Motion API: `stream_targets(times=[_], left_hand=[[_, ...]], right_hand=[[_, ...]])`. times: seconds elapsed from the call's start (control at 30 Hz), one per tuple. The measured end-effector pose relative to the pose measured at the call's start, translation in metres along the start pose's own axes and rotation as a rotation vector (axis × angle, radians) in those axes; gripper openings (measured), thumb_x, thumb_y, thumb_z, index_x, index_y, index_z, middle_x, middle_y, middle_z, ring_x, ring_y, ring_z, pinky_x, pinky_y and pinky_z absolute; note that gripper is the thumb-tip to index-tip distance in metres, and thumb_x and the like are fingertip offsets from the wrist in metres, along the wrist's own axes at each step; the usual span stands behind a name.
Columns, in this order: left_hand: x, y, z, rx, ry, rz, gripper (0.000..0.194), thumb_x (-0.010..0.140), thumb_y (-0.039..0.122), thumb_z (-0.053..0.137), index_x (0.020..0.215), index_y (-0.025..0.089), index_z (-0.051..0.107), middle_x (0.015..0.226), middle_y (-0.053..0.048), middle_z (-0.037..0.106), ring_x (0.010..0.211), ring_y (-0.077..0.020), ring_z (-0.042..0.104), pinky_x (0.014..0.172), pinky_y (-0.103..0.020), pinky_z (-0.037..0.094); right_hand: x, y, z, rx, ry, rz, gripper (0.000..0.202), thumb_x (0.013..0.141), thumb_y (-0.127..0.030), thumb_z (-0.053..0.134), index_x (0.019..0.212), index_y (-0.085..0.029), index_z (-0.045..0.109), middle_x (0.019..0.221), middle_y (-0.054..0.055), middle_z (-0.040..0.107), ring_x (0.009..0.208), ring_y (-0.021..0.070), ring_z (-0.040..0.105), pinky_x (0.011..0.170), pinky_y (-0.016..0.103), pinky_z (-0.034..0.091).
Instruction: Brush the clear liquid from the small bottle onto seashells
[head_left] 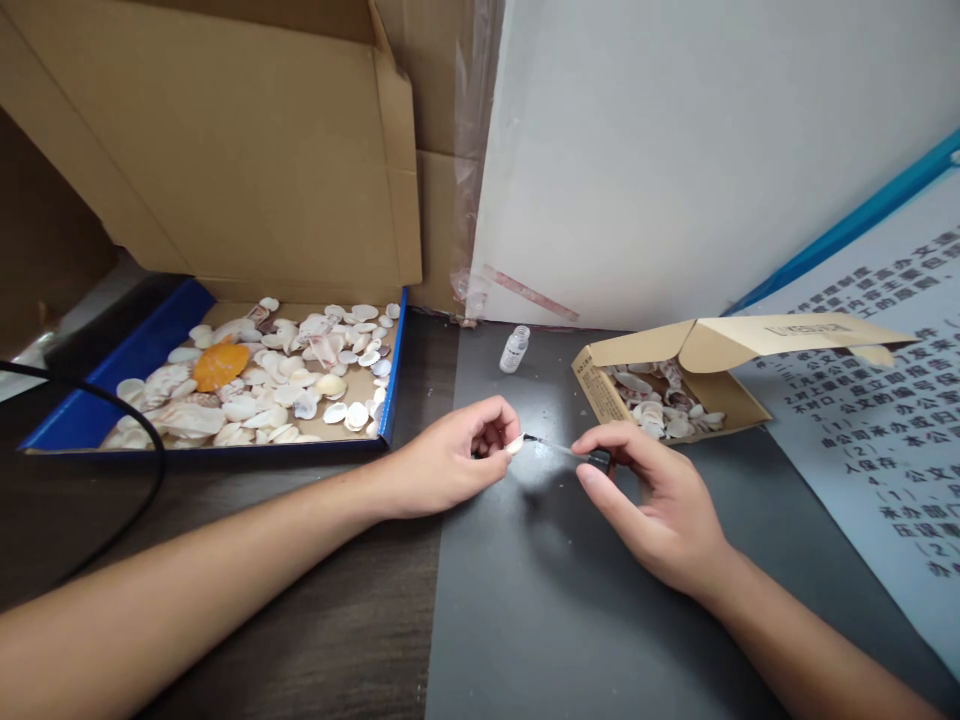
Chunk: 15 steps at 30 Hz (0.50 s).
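Note:
Between the thumb and fingers of my left hand (457,455) is a small white seashell (514,444), pinched near the middle of the view. My right hand (652,495) is closed on a thin clear stick with a dark tip (559,447), held nearly level. Its dark end points left and meets or nearly meets the shell; I cannot tell whether they touch. Just beyond both hands stands a small clear glass bottle (514,350) with a label, upright and with no cap on it.
At the left, a blue-edged cardboard box (397,370) holds many seashells, with an orange scallop shell (220,367) among them. A smaller open box (739,400) with shells lies right. A black cable (159,470) curves at left. A printed sheet (885,420) stands right.

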<state>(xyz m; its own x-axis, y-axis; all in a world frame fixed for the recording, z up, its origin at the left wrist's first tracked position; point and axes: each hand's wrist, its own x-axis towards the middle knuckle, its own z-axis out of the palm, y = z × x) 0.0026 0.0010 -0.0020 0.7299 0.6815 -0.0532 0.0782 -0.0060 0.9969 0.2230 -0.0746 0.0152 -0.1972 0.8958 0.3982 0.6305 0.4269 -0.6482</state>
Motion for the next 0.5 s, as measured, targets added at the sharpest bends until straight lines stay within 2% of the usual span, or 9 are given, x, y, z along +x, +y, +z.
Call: stream_targets(times=[0.5], left_hand=[[-0.0018, 0.003, -0.0008, 0.055, -0.012, 0.024, 0.013, 0.084, 0.012, 0.056, 0.085, 0.019, 0.045, 0.077, 0.005, 0.04, 0.068, -0.0098, 0.036, 0.063, -0.025, 0.032]], right_hand=[[-0.0012, -0.0003, -0.0004, 0.003, -0.04, -0.012, 0.007, 0.093, -0.021, 0.06, 0.099, -0.025, 0.06, 0.08, -0.002, 0.066, 0.065, 0.0123, 0.061, 0.06, 0.021, 0.049]])
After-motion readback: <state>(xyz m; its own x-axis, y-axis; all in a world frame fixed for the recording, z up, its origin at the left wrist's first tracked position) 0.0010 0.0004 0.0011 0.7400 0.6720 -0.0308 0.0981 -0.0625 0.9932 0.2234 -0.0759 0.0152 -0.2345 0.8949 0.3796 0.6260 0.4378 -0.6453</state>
